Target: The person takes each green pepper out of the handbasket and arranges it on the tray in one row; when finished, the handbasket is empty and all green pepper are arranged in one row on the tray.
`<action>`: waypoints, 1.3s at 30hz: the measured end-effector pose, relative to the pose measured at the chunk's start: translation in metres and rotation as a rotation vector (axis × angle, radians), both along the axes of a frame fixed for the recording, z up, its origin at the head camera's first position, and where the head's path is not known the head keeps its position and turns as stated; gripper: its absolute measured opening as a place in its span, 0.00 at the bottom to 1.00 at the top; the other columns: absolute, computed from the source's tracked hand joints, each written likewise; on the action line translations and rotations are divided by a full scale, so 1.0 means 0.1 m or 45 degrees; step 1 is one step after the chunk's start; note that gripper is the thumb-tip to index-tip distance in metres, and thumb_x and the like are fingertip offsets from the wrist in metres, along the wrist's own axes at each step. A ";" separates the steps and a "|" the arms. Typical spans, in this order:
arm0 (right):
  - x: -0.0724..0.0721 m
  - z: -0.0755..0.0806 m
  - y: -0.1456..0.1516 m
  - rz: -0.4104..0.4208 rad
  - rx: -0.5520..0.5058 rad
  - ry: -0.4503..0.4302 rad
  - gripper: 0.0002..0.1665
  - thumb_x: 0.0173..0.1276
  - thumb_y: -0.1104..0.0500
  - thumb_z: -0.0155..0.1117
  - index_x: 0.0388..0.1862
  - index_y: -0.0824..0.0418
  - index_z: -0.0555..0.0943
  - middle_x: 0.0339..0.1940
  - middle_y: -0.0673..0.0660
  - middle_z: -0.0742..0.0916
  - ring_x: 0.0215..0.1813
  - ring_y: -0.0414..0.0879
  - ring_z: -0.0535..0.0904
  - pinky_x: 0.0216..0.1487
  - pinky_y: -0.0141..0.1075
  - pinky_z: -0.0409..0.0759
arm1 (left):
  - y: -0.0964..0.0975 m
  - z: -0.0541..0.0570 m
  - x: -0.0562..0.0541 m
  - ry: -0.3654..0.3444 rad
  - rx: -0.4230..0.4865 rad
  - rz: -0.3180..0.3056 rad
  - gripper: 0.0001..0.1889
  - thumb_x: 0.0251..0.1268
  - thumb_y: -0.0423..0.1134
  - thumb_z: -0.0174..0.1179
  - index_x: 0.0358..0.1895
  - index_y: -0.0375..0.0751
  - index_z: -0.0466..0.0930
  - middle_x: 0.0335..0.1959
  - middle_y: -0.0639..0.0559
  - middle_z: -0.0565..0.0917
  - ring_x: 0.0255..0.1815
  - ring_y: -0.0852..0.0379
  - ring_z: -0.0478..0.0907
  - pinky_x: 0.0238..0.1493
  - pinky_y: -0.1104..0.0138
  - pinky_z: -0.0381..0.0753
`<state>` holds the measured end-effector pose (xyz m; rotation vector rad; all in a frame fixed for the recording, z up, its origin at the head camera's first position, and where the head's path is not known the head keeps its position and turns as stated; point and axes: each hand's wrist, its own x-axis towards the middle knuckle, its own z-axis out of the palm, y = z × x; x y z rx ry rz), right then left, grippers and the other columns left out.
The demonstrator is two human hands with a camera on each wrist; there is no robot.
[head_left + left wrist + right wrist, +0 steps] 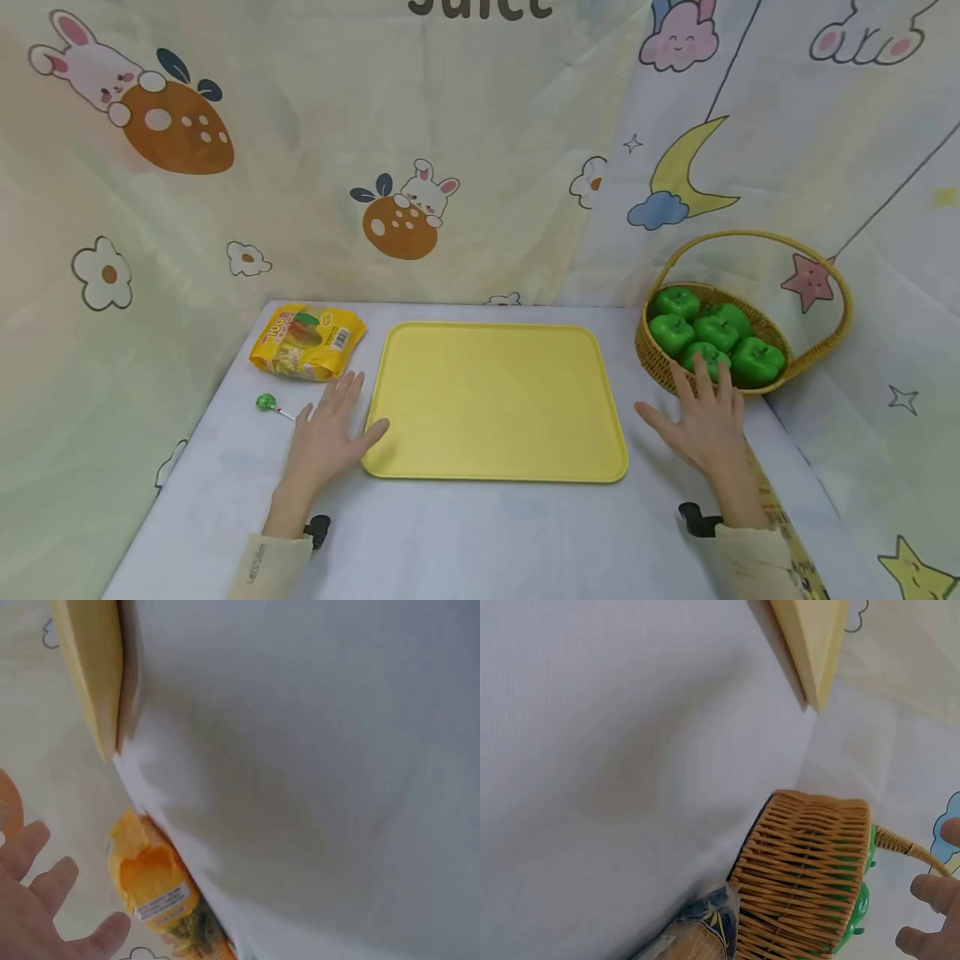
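Note:
My left hand (326, 437) is held with fingers spread beside the left edge of a yellow tray (495, 400); its thumb overlaps the tray's rim in the head view. Just beyond its fingertips lies a yellow snack bag (307, 342) with a mango picture, also visible in the left wrist view (154, 881). A green lollipop (266, 402) rests to the hand's left, its stick partly hidden. My right hand (705, 429) spreads its fingers in front of a wicker basket (802, 862) of several green bell peppers (716, 333). Neither hand holds anything.
A long clear-wrapped package (705, 934), brown inside, lies near the basket, partly under my right arm in the head view. The basket's tall arched handle (840, 292) rises at the right. Printed cloth (480, 108) hangs behind the white-covered table (480, 533).

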<state>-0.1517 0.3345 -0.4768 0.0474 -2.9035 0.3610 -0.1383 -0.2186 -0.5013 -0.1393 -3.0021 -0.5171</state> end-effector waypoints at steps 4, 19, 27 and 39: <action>0.05 -0.01 -0.06 0.015 -0.025 0.035 0.59 0.64 0.26 0.59 0.82 0.58 0.54 0.83 0.70 0.52 0.81 0.76 0.38 0.66 0.79 0.46 | 0.08 -0.08 0.07 0.000 0.062 -0.027 0.49 0.65 0.73 0.52 0.82 0.51 0.50 0.81 0.44 0.60 0.81 0.36 0.55 0.69 0.30 0.59; 0.18 0.01 -0.23 0.053 -0.065 0.217 0.56 0.59 0.31 0.68 0.76 0.61 0.65 0.77 0.70 0.66 0.77 0.76 0.52 0.62 0.79 0.55 | 0.12 -0.17 0.16 -0.146 0.179 -0.049 0.49 0.66 0.69 0.55 0.82 0.49 0.48 0.82 0.41 0.56 0.75 0.33 0.64 0.65 0.31 0.67; 0.20 0.00 -0.24 0.045 -0.061 0.205 0.57 0.58 0.30 0.68 0.77 0.61 0.65 0.76 0.71 0.66 0.77 0.76 0.53 0.61 0.79 0.57 | 0.08 -0.17 0.18 -0.300 0.239 -0.028 0.53 0.61 0.74 0.56 0.83 0.54 0.44 0.83 0.42 0.51 0.76 0.33 0.61 0.68 0.33 0.66; 0.19 -0.02 -0.24 0.044 -0.047 0.194 0.58 0.58 0.29 0.67 0.78 0.60 0.64 0.77 0.70 0.65 0.77 0.76 0.52 0.60 0.80 0.57 | 0.07 -0.18 0.18 -0.391 0.239 -0.073 0.63 0.51 0.73 0.66 0.83 0.49 0.41 0.82 0.41 0.55 0.66 0.42 0.65 0.63 0.44 0.73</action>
